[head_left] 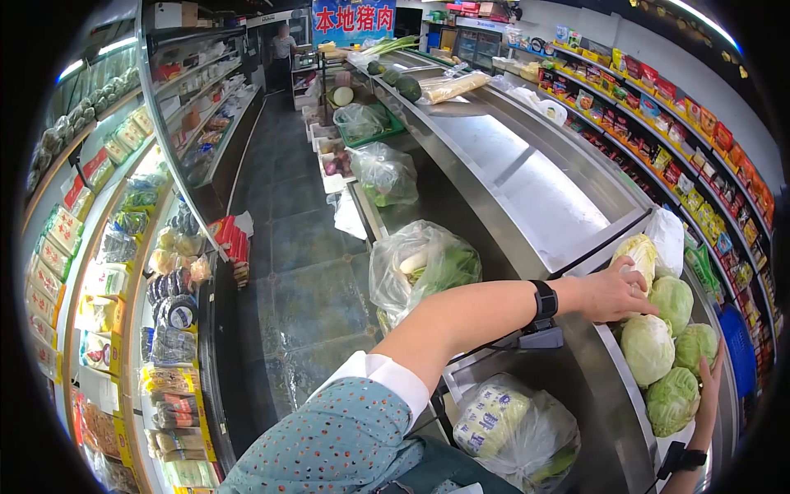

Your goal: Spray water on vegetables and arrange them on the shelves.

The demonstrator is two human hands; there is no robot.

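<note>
My left hand (615, 293), a dark watch on its wrist, reaches over the metal counter to several green cabbages. Its fingers are apart, resting between a yellowish napa cabbage (639, 253) and the round cabbages (647, 350). Beside the pile's right side, my right hand (709, 380) has its fingers extended. They lie against or very close to a cabbage (696, 346) and the nearest cabbage (673, 402); contact is hard to tell. Neither hand grips a cabbage. A white plastic bag (665, 240) sits behind the pile.
Bagged vegetables (517, 428) lie below my left arm, with another vegetable bag (424, 267) further left. The metal display counter (527, 185) runs ahead. Stocked shelves (123, 272) line the left aisle; snack shelves (658, 123) stand right. A blue basket (735, 350) is beside the cabbages.
</note>
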